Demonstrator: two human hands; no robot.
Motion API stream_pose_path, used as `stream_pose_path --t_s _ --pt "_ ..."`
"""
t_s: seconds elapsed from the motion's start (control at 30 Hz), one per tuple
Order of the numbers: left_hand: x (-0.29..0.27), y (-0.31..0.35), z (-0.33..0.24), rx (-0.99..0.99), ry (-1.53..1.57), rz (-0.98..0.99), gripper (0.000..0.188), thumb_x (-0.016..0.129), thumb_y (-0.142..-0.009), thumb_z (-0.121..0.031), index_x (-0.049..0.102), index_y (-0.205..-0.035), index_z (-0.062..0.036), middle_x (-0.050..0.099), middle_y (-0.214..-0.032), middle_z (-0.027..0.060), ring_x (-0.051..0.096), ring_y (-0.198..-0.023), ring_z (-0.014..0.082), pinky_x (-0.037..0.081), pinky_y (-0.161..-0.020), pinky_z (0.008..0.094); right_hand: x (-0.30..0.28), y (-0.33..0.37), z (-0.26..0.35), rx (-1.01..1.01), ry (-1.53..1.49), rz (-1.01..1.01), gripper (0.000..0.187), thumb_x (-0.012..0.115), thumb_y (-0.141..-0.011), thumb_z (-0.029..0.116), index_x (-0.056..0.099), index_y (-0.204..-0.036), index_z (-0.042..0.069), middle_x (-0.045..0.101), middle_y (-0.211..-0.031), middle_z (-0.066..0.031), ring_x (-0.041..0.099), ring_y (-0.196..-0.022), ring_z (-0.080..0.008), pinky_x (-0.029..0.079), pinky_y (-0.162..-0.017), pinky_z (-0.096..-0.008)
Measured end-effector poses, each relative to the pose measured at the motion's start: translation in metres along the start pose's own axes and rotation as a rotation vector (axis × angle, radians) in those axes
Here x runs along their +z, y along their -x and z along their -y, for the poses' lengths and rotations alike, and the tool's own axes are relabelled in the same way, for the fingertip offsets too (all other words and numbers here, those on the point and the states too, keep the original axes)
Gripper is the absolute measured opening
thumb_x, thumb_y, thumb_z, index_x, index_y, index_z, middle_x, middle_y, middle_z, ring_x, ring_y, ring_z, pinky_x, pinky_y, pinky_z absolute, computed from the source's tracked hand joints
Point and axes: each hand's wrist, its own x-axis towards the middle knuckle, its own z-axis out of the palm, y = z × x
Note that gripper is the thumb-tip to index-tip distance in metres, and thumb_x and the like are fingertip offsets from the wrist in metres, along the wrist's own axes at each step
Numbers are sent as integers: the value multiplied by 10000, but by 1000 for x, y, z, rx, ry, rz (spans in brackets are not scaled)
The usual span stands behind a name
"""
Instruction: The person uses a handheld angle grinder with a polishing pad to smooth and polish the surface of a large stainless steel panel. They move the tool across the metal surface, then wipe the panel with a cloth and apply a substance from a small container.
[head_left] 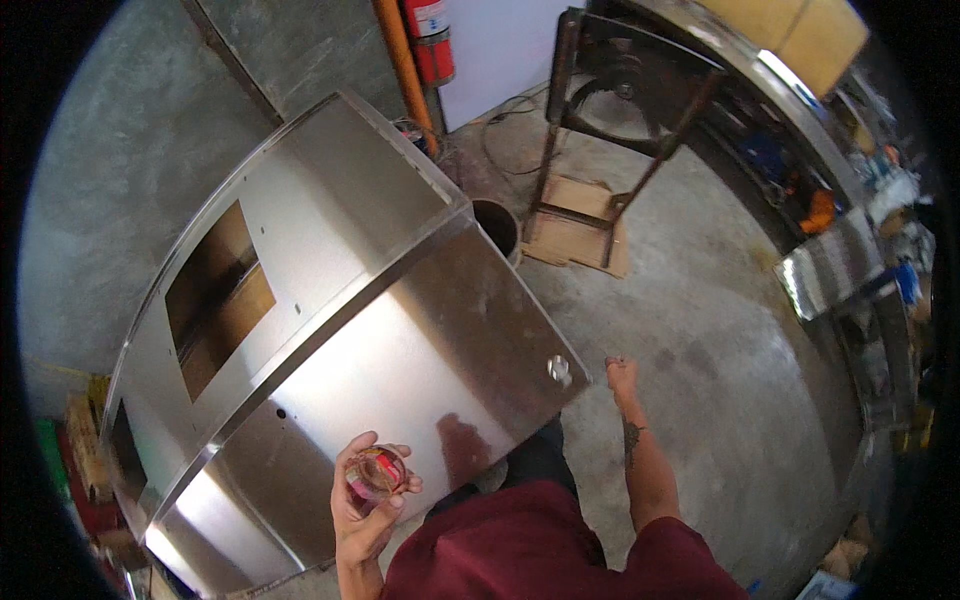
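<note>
My left hand (362,500) is wrapped round a roll of tape (376,473), brownish and see-through with a red label on its face. It is held up just in front of the near side of a large brushed-steel cabinet (360,360), whose surface mirrors part of the hand. Out to the right, past the cabinet's corner, my right hand (621,376) hangs over the floor with its fingers closed. Whatever may be between those fingers is too small to name. A shiny round fitting (559,370) is set in the steel panel near that corner.
The cabinet top has a rectangular cutout (220,300). Behind stand a dark metal frame (630,100) on cardboard (575,230), a round bin (497,225), and a red fire extinguisher (432,45) by an orange pipe (403,70). A cluttered workbench (790,110) curves along the right.
</note>
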Motion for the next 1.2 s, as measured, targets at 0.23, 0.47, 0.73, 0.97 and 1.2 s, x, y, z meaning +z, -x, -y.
stream_pose_path --t_s 0.23,0.47,0.73,0.97,1.2 --pt "138 -124 32 34 128 -75 884 861 -897 105 417 -1653 -4 645 -1444 330 778 -1081 324 649 -965 468 90 -118 176 -130 -31 396 107 661 -1017 117 619 -956 40 619 -777 -87 603 -735 -165 506 -658 -411" --pt "200 -177 31 44 30 -257 945 909 -854 53 403 -1649 -5 660 -1402 308 790 -1025 306 676 -886 434 156 -62 340 -419 -473 848 483 545 -1139 114 562 -1617 46 667 -1566 -183 669 -1390 -276 505 -1177 -384" --pt "223 -185 26 80 37 -390 976 920 -831 35 401 -1656 -14 668 -1385 292 787 -1012 306 674 -868 434 132 -37 420 -671 -479 1118 704 195 -1239 450 330 -1776 15 304 -1855 -192 217 -1739 -365 160 -1427 -448" --pt "214 -168 26 97 35 -395 920 919 -849 41 434 -1629 -10 663 -1405 301 783 -1021 314 650 -893 442 142 -44 421 -713 -345 1044 671 212 -1228 372 320 -1778 4 310 -1857 -187 241 -1733 -368 186 -1414 -432" --pt "193 -129 26 172 114 -364 928 891 -862 82 418 -1655 -15 665 -1408 291 777 -1074 310 649 -934 445 142 -84 381 -872 117 996 586 302 -1214 327 573 -1638 26 568 -1687 -224 457 -1621 -396 353 -1339 -446"
